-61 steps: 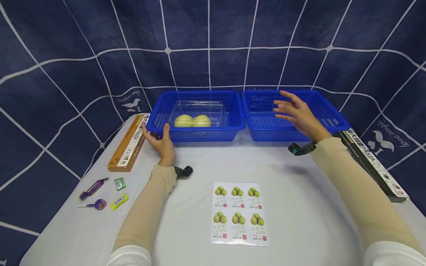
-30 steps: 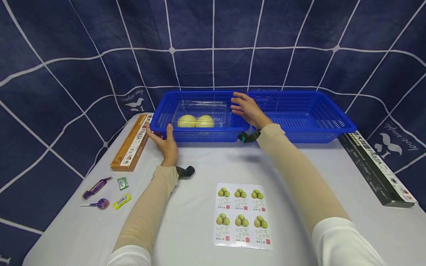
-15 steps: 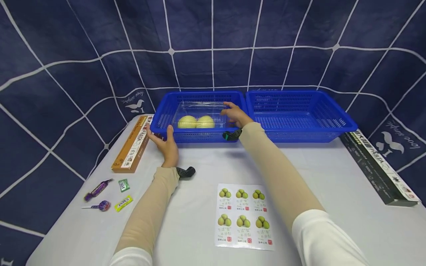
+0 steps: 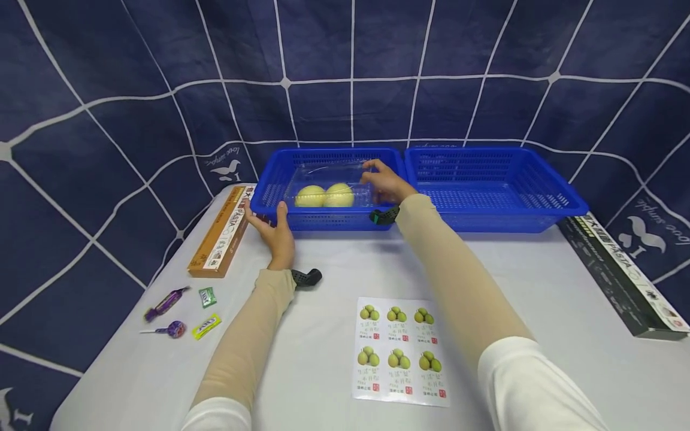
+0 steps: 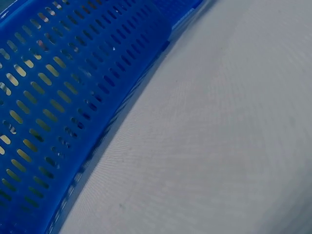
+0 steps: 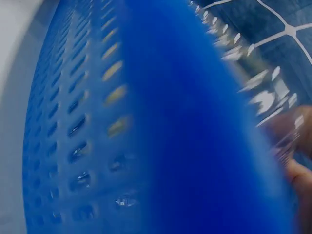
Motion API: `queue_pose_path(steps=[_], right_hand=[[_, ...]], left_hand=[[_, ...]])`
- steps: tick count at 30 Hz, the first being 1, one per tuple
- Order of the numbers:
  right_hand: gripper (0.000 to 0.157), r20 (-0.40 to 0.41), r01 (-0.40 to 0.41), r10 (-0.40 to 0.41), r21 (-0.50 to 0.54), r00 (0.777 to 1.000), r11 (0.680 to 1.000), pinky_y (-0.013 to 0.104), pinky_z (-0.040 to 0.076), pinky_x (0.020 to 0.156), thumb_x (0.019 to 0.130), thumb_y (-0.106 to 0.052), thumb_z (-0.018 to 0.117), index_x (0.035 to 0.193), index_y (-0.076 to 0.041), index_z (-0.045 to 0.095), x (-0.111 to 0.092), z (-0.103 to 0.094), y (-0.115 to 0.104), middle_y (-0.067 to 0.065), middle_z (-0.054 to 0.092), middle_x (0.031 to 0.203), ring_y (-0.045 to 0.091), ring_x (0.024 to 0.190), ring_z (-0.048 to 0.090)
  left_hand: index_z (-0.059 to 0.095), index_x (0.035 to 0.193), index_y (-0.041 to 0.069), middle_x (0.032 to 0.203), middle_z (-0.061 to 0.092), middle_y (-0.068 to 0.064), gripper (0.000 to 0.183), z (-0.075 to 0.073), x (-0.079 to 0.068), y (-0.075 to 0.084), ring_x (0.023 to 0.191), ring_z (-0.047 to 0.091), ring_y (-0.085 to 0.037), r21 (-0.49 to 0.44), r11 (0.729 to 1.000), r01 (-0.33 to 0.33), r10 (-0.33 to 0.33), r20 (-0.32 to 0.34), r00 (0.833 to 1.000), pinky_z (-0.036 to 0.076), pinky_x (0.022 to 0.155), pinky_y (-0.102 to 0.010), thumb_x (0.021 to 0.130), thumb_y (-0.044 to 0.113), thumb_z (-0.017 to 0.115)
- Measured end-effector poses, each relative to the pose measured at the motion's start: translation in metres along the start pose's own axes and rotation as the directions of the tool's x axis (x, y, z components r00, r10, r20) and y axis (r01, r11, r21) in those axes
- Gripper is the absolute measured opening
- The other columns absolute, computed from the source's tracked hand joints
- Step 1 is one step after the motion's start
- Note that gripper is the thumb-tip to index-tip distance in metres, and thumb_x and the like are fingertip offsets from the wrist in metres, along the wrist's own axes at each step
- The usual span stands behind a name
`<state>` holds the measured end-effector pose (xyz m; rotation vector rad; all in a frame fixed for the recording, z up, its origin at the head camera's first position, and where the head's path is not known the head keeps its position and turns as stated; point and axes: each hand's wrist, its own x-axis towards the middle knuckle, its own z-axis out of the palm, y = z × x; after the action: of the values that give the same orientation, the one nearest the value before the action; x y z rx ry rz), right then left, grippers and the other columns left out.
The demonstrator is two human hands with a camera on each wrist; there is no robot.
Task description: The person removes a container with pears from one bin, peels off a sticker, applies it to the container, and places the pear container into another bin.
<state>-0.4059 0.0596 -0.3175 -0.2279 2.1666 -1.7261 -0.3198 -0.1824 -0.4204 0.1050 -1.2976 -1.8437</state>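
Observation:
In the head view a clear plastic clamshell box (image 4: 350,173) with two round pale-yellow fruits (image 4: 324,196) sits inside the left blue basket (image 4: 334,220). My right hand (image 4: 385,181) reaches over that basket's front right and pinches the box's right side, which is tilted up. The right wrist view shows a finger and thumb (image 6: 298,173) at the crinkled clear plastic, partly behind the blurred blue rim. My left hand (image 4: 276,236) touches the basket's front left corner, thumb pointing up against the front wall. Its other fingers are partly hidden.
A second blue basket (image 4: 490,218) stands to the right. Pasta boxes lie at left (image 4: 221,233) and right (image 4: 625,278). A pear sticker sheet (image 4: 400,353) lies in front. Wrapped candies (image 4: 206,326) and a lollipop (image 4: 176,328) lie at left.
My right hand has moved left from above the right basket to the clear box and taken hold of its right side, which has risen. The left hand has stayed at the basket's corner.

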Motion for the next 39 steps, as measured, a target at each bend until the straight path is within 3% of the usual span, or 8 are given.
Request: queue_pose_path(steps=[5, 12, 17, 22, 25, 32, 39], right_hand=[[0.039, -0.052, 0.163, -0.164, -0.015, 0.985, 0.987, 0.028, 0.038, 0.045, 0.094, -0.008, 0.050, 0.131, -0.005, 0.040, -0.002, -0.008, -0.003, 0.006, 0.048, 0.103, 0.012, 0.043, 0.034], [0.034, -0.073, 0.248, -0.254, -0.083, 0.964, 0.965, 0.025, 0.031, 0.046, 0.092, -0.006, 0.049, 0.125, -0.004, 0.045, -0.012, -0.030, -0.011, 0.007, 0.050, 0.093, 0.010, 0.045, 0.027], [0.023, -0.067, 0.257, -0.264, -0.096, 0.962, 0.962, 0.027, 0.032, 0.048, 0.095, -0.006, 0.046, 0.117, -0.013, 0.047, -0.022, -0.047, -0.021, 0.010, 0.053, 0.097, 0.010, 0.046, 0.027], [0.023, -0.064, 0.247, -0.252, -0.070, 0.966, 0.966, 0.029, 0.031, 0.052, 0.097, -0.009, 0.045, 0.119, -0.017, 0.048, -0.035, -0.066, -0.034, 0.009, 0.049, 0.107, 0.011, 0.050, 0.025], [0.024, -0.067, 0.254, -0.255, -0.031, 0.965, 0.967, 0.028, 0.029, 0.051, 0.096, -0.008, 0.044, 0.118, -0.017, 0.048, -0.043, -0.077, -0.040, 0.007, 0.045, 0.105, 0.012, 0.052, 0.024], [0.026, -0.094, 0.291, -0.286, 0.040, 0.954, 0.956, 0.025, 0.026, 0.049, 0.095, -0.003, 0.043, 0.115, -0.018, 0.050, -0.063, -0.099, -0.044, 0.005, 0.039, 0.089, 0.011, 0.052, 0.025], [0.027, -0.110, 0.315, -0.305, 0.085, 0.946, 0.945, 0.026, 0.028, 0.049, 0.095, -0.002, 0.045, 0.115, -0.019, 0.050, -0.087, -0.106, -0.041, 0.006, 0.036, 0.093, 0.014, 0.059, 0.031]], left_hand=[[0.015, 0.156, 0.017, 0.150, 0.039, -0.008, 0.080, 0.001, 0.000, -0.003, 0.134, 0.043, -0.020, 0.005, 1.000, -0.006, 0.006, 0.011, 1.000, 0.032, 0.112, -0.024, 0.095, 0.018, 0.067], [0.015, 0.155, 0.018, 0.153, 0.036, -0.005, 0.078, 0.002, -0.002, -0.004, 0.137, 0.041, -0.020, 0.020, 1.000, 0.007, -0.008, 0.031, 0.999, 0.030, 0.113, -0.022, 0.096, 0.019, 0.066], [0.014, 0.156, 0.019, 0.154, 0.034, -0.005, 0.078, 0.002, -0.003, -0.003, 0.138, 0.039, -0.018, 0.028, 0.999, 0.016, -0.017, 0.034, 0.999, 0.029, 0.114, -0.021, 0.097, 0.020, 0.065], [0.012, 0.156, 0.019, 0.157, 0.029, -0.007, 0.078, 0.002, -0.002, -0.003, 0.141, 0.035, -0.020, 0.026, 1.000, 0.012, -0.013, 0.041, 0.999, 0.026, 0.116, -0.023, 0.098, 0.021, 0.064], [0.012, 0.156, 0.019, 0.156, 0.031, -0.008, 0.079, 0.003, -0.002, -0.003, 0.141, 0.036, -0.022, 0.028, 1.000, 0.009, -0.010, 0.041, 0.999, 0.027, 0.116, -0.024, 0.097, 0.022, 0.064], [0.013, 0.156, 0.021, 0.158, 0.029, -0.005, 0.080, 0.002, -0.001, -0.002, 0.139, 0.036, -0.014, 0.048, 0.999, 0.022, -0.024, 0.031, 0.999, 0.026, 0.115, -0.020, 0.096, 0.023, 0.066], [0.009, 0.158, 0.016, 0.159, 0.026, -0.009, 0.084, -0.003, 0.003, -0.002, 0.142, 0.035, -0.022, 0.017, 0.999, 0.032, -0.033, 0.046, 0.998, 0.027, 0.116, -0.026, 0.096, 0.020, 0.066]])
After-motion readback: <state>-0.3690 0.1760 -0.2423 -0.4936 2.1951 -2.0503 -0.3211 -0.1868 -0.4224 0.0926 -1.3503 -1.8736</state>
